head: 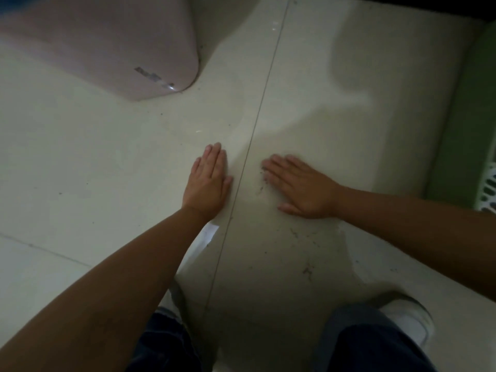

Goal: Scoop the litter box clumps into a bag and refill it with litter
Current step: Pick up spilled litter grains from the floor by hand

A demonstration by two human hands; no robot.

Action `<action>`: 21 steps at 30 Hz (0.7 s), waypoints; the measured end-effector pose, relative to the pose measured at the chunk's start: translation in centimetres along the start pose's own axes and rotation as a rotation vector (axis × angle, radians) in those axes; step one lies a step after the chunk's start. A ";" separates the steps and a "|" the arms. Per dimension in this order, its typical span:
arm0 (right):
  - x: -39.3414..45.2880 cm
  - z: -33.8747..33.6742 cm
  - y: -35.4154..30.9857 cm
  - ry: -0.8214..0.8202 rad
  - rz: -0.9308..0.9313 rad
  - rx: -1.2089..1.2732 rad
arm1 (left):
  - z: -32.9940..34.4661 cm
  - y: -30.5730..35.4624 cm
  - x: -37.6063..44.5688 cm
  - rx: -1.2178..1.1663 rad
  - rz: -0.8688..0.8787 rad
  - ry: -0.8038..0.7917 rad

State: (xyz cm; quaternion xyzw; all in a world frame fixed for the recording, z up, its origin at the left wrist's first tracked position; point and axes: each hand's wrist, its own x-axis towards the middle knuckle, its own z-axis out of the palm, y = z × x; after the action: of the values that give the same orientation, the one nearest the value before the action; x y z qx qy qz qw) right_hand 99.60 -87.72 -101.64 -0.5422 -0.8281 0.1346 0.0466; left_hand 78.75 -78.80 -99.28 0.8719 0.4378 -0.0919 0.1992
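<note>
On the pale tiled floor [107, 170] both hands lie flat, palms down, with the fingers straight and close together. They hold nothing. The left hand [208, 181] is just to the left of a thin grout line [257, 122] that runs from the top of the view down toward the person; its fingers point away from the person. The right hand [300, 183] is on the other side of this line, near the left hand but not touching it, and its fingers point up and to the left, toward the line. Small dark grains [307, 269] are scattered on the tile around the right hand and below it; I cannot tell if they are litter or dirt. Both forearms are bare and reach in from the lower edge and the right edge.

Near the top left corner stands a pink box [112, 41] with a rounded corner and a small label; it is well apart from the hands, and I cannot say if it is the litter box. At the right edge is a green thing [467, 124], and beside it a piece of white plastic grid [489, 189], only partly in view. No bag or scoop can be seen. At the bottom are dark trousers [367, 347] and a white shoe [408, 318].
</note>
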 end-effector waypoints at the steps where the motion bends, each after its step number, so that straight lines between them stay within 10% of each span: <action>1: 0.1 0.4 -0.7 -0.009 -0.020 0.000 | -0.1 0.1 0.0 0.004 -0.006 -0.018; 21: -7.6 -2.3 -1.0 -0.138 0.485 -0.042 | -2.0 1.0 6.4 0.519 0.913 -0.110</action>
State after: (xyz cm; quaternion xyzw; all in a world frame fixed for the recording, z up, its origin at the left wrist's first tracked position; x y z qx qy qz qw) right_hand 102.31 -94.66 -98.58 -0.7155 -0.6775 0.1613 -0.0552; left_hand 83.34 -73.85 -99.29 0.9884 -0.0351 -0.1468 0.0191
